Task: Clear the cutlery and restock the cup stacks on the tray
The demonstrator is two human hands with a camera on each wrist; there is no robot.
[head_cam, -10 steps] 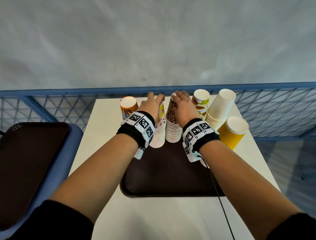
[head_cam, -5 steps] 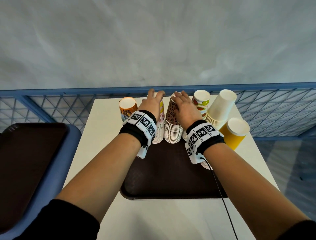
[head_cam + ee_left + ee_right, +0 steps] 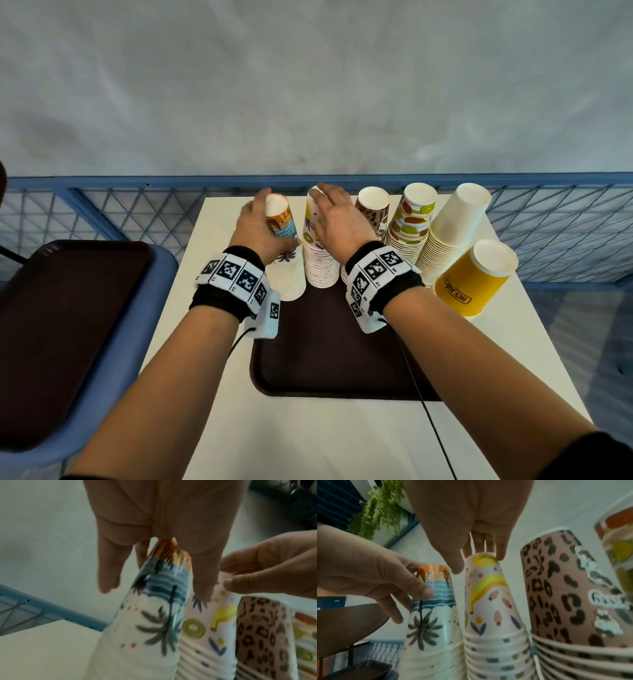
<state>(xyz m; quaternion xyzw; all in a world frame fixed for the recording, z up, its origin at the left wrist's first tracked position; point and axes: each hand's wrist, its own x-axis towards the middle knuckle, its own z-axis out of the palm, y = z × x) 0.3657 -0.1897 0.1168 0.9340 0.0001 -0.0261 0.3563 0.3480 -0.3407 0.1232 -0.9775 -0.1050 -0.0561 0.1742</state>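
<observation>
A row of upside-down paper cup stacks stands at the far end of the brown tray (image 3: 325,359). My left hand (image 3: 274,219) grips the leftmost one, the palm-print stack (image 3: 289,274), its thumb pressing the side (image 3: 423,591). Right beside it, my right hand (image 3: 318,212) holds the top of the fruit-print stack (image 3: 320,267), thumb on one side and fingers over the top (image 3: 498,555). To the right stand the leopard-print stack (image 3: 371,212), the kiwi-print stack (image 3: 412,222) and a leaning white stack (image 3: 452,229). No cutlery is in view.
A single yellow cup (image 3: 474,277) stands upside down on the white table (image 3: 308,438), right of the tray. A blue chair (image 3: 113,342) at the left carries another brown tray (image 3: 61,325). A blue mesh railing (image 3: 102,212) runs behind the table.
Both hands have shifted one stack to the left. The palm-print stack, which stood apart at the table's far left, is now in my left hand against the fruit-print stack.
</observation>
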